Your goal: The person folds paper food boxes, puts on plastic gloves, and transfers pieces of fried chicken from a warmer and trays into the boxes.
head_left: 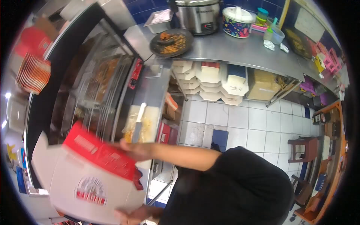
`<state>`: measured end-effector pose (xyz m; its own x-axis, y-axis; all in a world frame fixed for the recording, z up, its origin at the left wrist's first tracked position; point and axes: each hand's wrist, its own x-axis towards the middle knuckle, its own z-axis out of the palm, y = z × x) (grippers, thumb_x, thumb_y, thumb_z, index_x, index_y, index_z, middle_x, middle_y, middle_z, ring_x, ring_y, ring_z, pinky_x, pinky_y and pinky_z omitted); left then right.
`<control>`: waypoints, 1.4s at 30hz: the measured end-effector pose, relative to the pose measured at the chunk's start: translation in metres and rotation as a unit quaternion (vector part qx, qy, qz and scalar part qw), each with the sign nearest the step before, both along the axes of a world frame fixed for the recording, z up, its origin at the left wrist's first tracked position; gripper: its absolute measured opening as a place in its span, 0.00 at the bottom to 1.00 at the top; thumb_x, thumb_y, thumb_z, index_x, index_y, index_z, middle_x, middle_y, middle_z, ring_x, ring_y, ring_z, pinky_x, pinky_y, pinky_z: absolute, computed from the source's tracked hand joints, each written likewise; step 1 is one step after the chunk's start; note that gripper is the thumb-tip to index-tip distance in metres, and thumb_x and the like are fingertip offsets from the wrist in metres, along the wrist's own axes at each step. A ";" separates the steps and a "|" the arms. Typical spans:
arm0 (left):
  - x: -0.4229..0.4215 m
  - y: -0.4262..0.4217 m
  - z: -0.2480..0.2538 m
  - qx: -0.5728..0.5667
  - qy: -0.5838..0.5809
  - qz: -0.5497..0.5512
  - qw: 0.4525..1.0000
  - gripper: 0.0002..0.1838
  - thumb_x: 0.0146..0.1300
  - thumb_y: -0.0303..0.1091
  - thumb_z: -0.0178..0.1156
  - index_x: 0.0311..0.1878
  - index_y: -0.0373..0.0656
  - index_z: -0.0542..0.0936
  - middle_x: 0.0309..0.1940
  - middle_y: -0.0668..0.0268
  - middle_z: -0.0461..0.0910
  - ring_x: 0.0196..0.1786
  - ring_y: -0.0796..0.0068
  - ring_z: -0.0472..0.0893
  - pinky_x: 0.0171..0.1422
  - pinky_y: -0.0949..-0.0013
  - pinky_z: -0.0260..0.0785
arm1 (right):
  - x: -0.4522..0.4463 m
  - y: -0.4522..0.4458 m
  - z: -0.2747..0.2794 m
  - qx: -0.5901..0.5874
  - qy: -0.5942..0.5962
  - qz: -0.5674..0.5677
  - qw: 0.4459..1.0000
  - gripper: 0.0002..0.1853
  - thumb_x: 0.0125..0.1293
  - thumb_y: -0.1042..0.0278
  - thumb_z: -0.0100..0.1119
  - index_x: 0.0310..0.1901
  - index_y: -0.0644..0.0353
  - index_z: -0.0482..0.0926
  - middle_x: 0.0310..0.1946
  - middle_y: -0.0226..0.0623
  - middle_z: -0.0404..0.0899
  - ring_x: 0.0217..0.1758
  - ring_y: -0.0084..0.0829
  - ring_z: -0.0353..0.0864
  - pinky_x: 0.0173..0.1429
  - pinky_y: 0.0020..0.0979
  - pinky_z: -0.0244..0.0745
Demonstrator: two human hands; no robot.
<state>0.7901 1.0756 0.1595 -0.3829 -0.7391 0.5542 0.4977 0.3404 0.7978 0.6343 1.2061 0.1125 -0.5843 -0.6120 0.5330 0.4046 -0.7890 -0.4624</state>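
Note:
A white cardboard food box [67,178] with a round printed logo and a red flap [101,152] is tilted up at the lower left. My right hand [137,150] grips the edge of the red flap, a little blurred. Along the box's lower edge my left hand [133,215] is closed, thumb on the face and the other fingers partly hidden. Just beyond my right hand, a white-handled knife [138,122] lies on a cutting board [152,116] over a clear plastic bag with yellow-orange bits.
A glass-fronted display case [101,80] with racks stands behind the box. On the steel counter [210,48] are a dark round pan of food [171,43], a large cooker [198,17] and a patterned tub [237,22]. Stacked white boxes [210,84] sit below; stools [303,150] stand at right.

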 end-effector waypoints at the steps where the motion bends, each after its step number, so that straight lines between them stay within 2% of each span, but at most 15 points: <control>1: -0.006 0.025 -0.010 0.040 -0.023 -0.064 0.997 0.20 0.67 0.39 0.66 0.43 0.25 0.81 0.39 0.48 0.83 0.37 0.61 0.82 0.39 0.57 0.79 | 0.004 0.051 -0.010 0.029 0.033 -0.088 0.995 0.56 0.63 0.23 0.52 0.82 0.51 0.43 0.81 0.39 0.48 0.83 0.34 0.50 0.83 0.44 0.49; 3: -0.024 0.075 -0.036 0.062 -0.062 -0.190 0.978 0.19 0.66 0.38 0.66 0.43 0.25 0.81 0.39 0.48 0.83 0.37 0.62 0.83 0.41 0.55 0.80 | 0.027 0.150 -0.038 0.091 -0.001 -0.216 0.972 0.57 0.63 0.29 0.60 0.82 0.53 0.43 0.81 0.38 0.50 0.82 0.34 0.50 0.83 0.43 0.49; 4: -0.026 0.089 -0.036 0.077 -0.138 -0.380 0.911 0.18 0.66 0.37 0.66 0.46 0.26 0.80 0.43 0.49 0.83 0.40 0.63 0.83 0.44 0.54 0.80 | 0.046 0.197 -0.051 0.144 -0.038 -0.272 0.951 0.57 0.63 0.32 0.63 0.82 0.54 0.43 0.80 0.39 0.50 0.82 0.34 0.51 0.82 0.43 0.49; 7: -0.053 0.171 -0.059 0.145 -0.161 -0.502 0.837 0.22 0.74 0.44 0.57 0.54 0.29 0.76 0.49 0.51 0.81 0.46 0.62 0.83 0.50 0.58 0.79 | 0.095 0.301 -0.081 0.248 -0.078 -0.425 0.867 0.57 0.61 0.43 0.70 0.82 0.55 0.42 0.80 0.42 0.52 0.82 0.35 0.51 0.82 0.42 0.50; 9: -0.067 0.218 -0.073 0.187 -0.192 -0.576 0.772 0.25 0.77 0.47 0.53 0.58 0.30 0.75 0.52 0.51 0.81 0.49 0.61 0.83 0.54 0.59 0.78 | 0.139 0.339 -0.089 0.213 -0.208 -0.465 0.834 0.55 0.60 0.52 0.70 0.81 0.57 0.46 0.77 0.43 0.58 0.80 0.37 0.57 0.80 0.42 0.57; 11: -0.085 0.262 -0.084 0.126 -0.370 -0.642 0.659 0.31 0.79 0.53 0.45 0.65 0.30 0.72 0.56 0.51 0.80 0.55 0.60 0.82 0.62 0.59 0.75 | 0.169 0.368 -0.108 0.170 -0.263 -0.513 0.799 0.52 0.60 0.53 0.69 0.80 0.57 0.48 0.75 0.43 0.61 0.78 0.36 0.62 0.78 0.42 0.60; 12: -0.086 0.303 -0.071 0.166 -0.332 -0.698 0.612 0.31 0.78 0.50 0.48 0.62 0.24 0.73 0.54 0.49 0.81 0.55 0.62 0.83 0.62 0.59 0.74 | 0.179 0.379 -0.120 0.127 -0.300 -0.544 0.773 0.50 0.61 0.55 0.68 0.79 0.58 0.49 0.73 0.42 0.64 0.75 0.36 0.66 0.76 0.41 0.64; 17: -0.112 0.420 -0.105 0.310 -0.380 -0.731 0.474 0.28 0.78 0.46 0.47 0.61 0.24 0.74 0.55 0.51 0.82 0.55 0.64 0.84 0.61 0.62 0.74 | 0.192 0.449 -0.186 0.082 -0.401 -0.619 0.671 0.44 0.63 0.50 0.68 0.74 0.60 0.59 0.65 0.39 0.73 0.66 0.33 0.77 0.67 0.38 0.77; 23: -0.191 0.528 -0.098 0.350 -0.380 -0.779 0.355 0.30 0.77 0.50 0.45 0.70 0.33 0.69 0.64 0.54 0.77 0.65 0.59 0.78 0.71 0.57 0.68 | 0.128 0.548 -0.168 0.126 -0.396 -0.673 0.612 0.44 0.61 0.44 0.66 0.71 0.65 0.62 0.62 0.44 0.76 0.62 0.37 0.81 0.64 0.39 0.80; 30: -0.269 0.609 -0.090 0.331 -0.373 -0.769 0.400 0.30 0.77 0.50 0.44 0.70 0.34 0.69 0.64 0.55 0.77 0.65 0.60 0.78 0.70 0.59 0.68 | 0.070 0.636 -0.167 0.124 -0.389 -0.689 0.599 0.38 0.66 0.45 0.61 0.66 0.70 0.69 0.58 0.49 0.80 0.56 0.40 0.85 0.60 0.40 0.83; 32: -0.284 0.615 -0.092 0.286 -0.387 -0.716 0.505 0.26 0.76 0.45 0.52 0.60 0.27 0.77 0.54 0.54 0.83 0.56 0.66 0.83 0.62 0.62 0.73 | 0.062 0.654 -0.170 0.149 -0.406 -0.670 0.603 0.36 0.68 0.46 0.59 0.66 0.69 0.69 0.59 0.49 0.80 0.58 0.40 0.84 0.61 0.42 0.82; 33: -0.295 0.618 -0.090 0.283 -0.390 -0.712 0.511 0.26 0.76 0.45 0.52 0.60 0.27 0.77 0.54 0.54 0.83 0.56 0.66 0.83 0.62 0.62 0.73 | 0.058 0.665 -0.173 0.145 -0.408 -0.666 0.608 0.36 0.68 0.46 0.59 0.66 0.69 0.69 0.59 0.49 0.80 0.58 0.40 0.84 0.61 0.42 0.82; 36: -0.321 0.632 -0.057 0.196 -0.396 -0.604 0.664 0.27 0.75 0.45 0.53 0.64 0.29 0.74 0.55 0.53 0.82 0.54 0.63 0.84 0.62 0.60 0.75 | 0.050 0.700 -0.187 0.077 -0.438 -0.632 0.635 0.35 0.70 0.44 0.55 0.66 0.66 0.70 0.59 0.46 0.80 0.58 0.41 0.84 0.63 0.44 0.80; 39: -0.327 0.642 -0.028 0.138 -0.411 -0.539 0.722 0.24 0.75 0.45 0.54 0.58 0.31 0.79 0.49 0.57 0.85 0.47 0.69 0.85 0.53 0.65 0.78 | 0.036 0.742 -0.205 0.007 -0.446 -0.530 0.721 0.35 0.72 0.39 0.48 0.68 0.61 0.70 0.60 0.41 0.80 0.61 0.40 0.81 0.66 0.45 0.76; 42: -0.342 0.670 -0.054 -0.122 -0.428 -0.513 0.734 0.20 0.77 0.43 0.55 0.49 0.31 0.84 0.38 0.67 0.84 0.39 0.80 0.79 0.46 0.73 0.73 | 0.003 0.774 -0.243 0.072 -0.495 -0.474 0.725 0.34 0.73 0.39 0.45 0.68 0.60 0.71 0.61 0.41 0.80 0.61 0.39 0.80 0.67 0.43 0.73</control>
